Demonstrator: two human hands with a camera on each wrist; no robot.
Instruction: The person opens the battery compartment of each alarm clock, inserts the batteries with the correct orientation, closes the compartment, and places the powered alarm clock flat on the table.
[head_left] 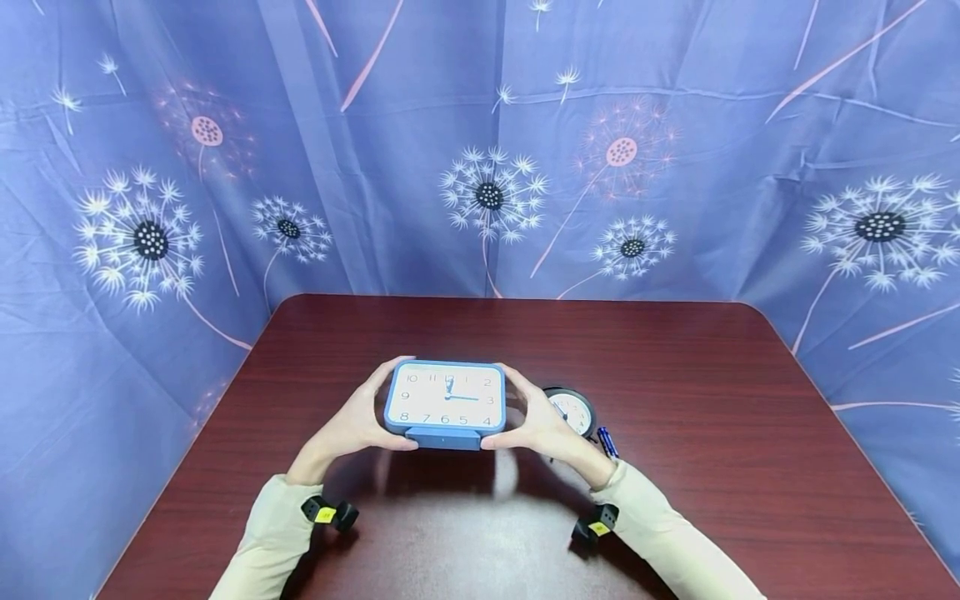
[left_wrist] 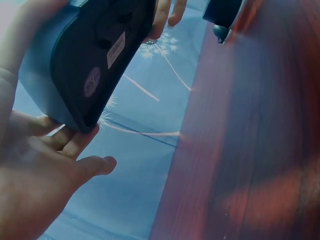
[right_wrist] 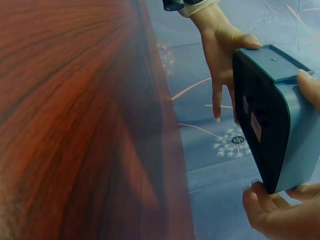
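Note:
A blue rectangular desk clock (head_left: 427, 408) with a white dial is held up over the table, its face toward the head camera. My left hand (head_left: 348, 423) grips its left end, thumb at the bottom edge and fingers along the top. At the other end my right hand (head_left: 542, 427) grips it the same way. Both wrist views show the clock's dark back, where a pale label (left_wrist: 116, 50) and a round sticker (left_wrist: 92, 81) are visible. In the right wrist view the blue base (right_wrist: 275, 62) of the clock is seen.
Behind my right hand, a round black clock (head_left: 577, 411) with a white dial lies on the dark red wooden table (head_left: 675, 350). Blue batteries (head_left: 607, 442) lie beside it, partly hidden by my forearm. A blue dandelion-print curtain (head_left: 420, 167) hangs around the table's far and side edges.

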